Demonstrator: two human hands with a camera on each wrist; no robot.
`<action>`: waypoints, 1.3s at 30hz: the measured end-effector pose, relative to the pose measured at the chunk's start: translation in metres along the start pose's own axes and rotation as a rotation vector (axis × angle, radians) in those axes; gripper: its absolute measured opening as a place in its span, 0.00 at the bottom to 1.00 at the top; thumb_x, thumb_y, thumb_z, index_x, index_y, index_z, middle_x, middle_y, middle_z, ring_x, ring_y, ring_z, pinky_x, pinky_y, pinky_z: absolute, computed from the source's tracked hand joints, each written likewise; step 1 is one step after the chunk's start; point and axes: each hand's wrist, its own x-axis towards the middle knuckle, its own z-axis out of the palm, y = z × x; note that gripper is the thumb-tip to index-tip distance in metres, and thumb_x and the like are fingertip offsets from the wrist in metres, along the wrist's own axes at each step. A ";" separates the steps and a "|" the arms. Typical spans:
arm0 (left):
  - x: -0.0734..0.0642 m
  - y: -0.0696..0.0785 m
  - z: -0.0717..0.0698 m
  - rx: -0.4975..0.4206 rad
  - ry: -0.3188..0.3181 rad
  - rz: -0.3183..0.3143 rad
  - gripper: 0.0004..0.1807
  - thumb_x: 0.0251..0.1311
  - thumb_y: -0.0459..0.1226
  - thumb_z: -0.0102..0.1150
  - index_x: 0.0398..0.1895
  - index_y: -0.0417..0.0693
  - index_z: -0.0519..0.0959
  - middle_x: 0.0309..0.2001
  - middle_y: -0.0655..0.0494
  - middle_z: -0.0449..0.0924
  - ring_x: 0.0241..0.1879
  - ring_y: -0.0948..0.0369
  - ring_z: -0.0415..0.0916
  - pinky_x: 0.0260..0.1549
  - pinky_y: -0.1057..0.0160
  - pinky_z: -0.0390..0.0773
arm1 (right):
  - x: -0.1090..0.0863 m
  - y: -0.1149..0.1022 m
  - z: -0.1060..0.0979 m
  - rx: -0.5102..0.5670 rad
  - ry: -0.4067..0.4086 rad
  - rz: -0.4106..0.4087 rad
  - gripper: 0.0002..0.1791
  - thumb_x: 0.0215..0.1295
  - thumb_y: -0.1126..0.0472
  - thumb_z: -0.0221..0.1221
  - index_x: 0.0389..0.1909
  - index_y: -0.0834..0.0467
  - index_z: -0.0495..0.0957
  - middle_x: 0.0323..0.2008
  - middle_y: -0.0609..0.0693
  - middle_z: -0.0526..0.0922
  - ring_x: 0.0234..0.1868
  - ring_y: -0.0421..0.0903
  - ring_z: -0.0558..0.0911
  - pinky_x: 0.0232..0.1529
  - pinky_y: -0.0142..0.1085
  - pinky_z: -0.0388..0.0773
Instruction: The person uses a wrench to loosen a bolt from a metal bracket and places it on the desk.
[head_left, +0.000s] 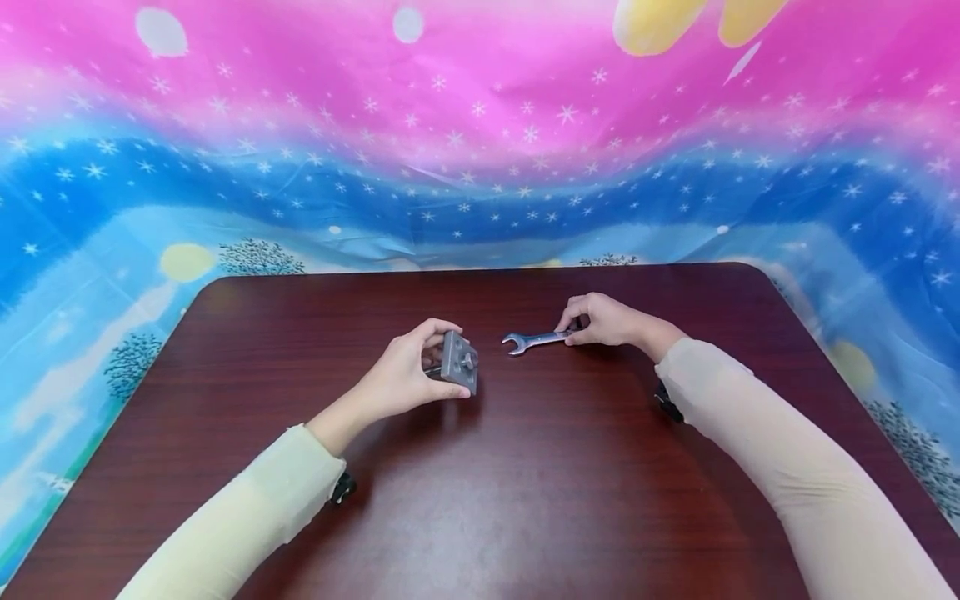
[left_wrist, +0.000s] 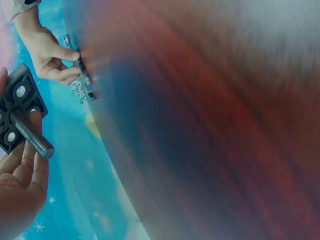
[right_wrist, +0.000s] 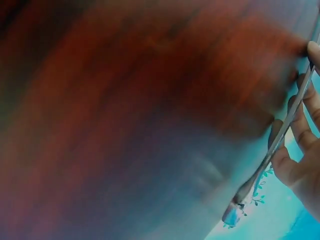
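Observation:
My left hand [head_left: 393, 375] holds a small grey square plate [head_left: 452, 358] by its edges, thumb below and fingers above. A nut or bolt head [head_left: 468, 361] shows at the centre of its right-hand face. From the ribbed black back of the plate, a threaded bolt [left_wrist: 32, 136] sticks out toward the palm in the left wrist view. To the right and a bit farther off, my right hand [head_left: 609, 320] pinches a silver wrench [head_left: 537, 340] between thumb and fingers. Its open-ended jaw points left, toward the plate, with a gap between. The wrench's shaft [right_wrist: 287, 122] runs along the fingers in the right wrist view.
Both hands are over a dark reddish-brown wooden table [head_left: 480, 500] with rounded far corners. A pink and blue patterned cloth [head_left: 465, 167] hangs behind it and along both sides. Light sleeves cover the forearms, with a small black device [head_left: 342, 487] under the left wrist.

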 end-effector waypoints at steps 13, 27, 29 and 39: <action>0.002 0.000 0.017 -0.098 0.083 -0.041 0.43 0.43 0.38 0.81 0.63 0.45 0.67 0.53 0.50 0.85 0.45 0.58 0.84 0.52 0.55 0.83 | -0.007 -0.010 0.000 -0.134 0.038 0.049 0.07 0.62 0.66 0.66 0.40 0.55 0.86 0.36 0.50 0.81 0.34 0.44 0.74 0.38 0.37 0.73; 0.011 0.011 0.021 -0.089 0.128 -0.052 0.43 0.42 0.39 0.81 0.61 0.46 0.67 0.55 0.52 0.84 0.49 0.57 0.84 0.54 0.55 0.82 | -0.022 -0.034 -0.003 0.019 0.186 0.103 0.12 0.65 0.64 0.64 0.49 0.58 0.85 0.47 0.53 0.85 0.44 0.50 0.78 0.46 0.44 0.77; 0.014 0.013 0.021 -0.083 0.127 -0.053 0.42 0.41 0.39 0.82 0.60 0.47 0.68 0.54 0.52 0.85 0.47 0.58 0.84 0.54 0.55 0.82 | -0.023 -0.039 -0.001 0.045 0.200 0.090 0.12 0.65 0.63 0.64 0.49 0.58 0.85 0.48 0.53 0.86 0.49 0.51 0.79 0.51 0.47 0.77; 0.030 0.020 0.028 -0.097 0.130 -0.029 0.41 0.42 0.38 0.81 0.60 0.47 0.69 0.50 0.52 0.86 0.43 0.58 0.83 0.50 0.56 0.82 | -0.022 -0.069 0.013 0.239 0.193 0.019 0.14 0.67 0.61 0.63 0.51 0.59 0.83 0.41 0.54 0.88 0.38 0.56 0.83 0.42 0.46 0.82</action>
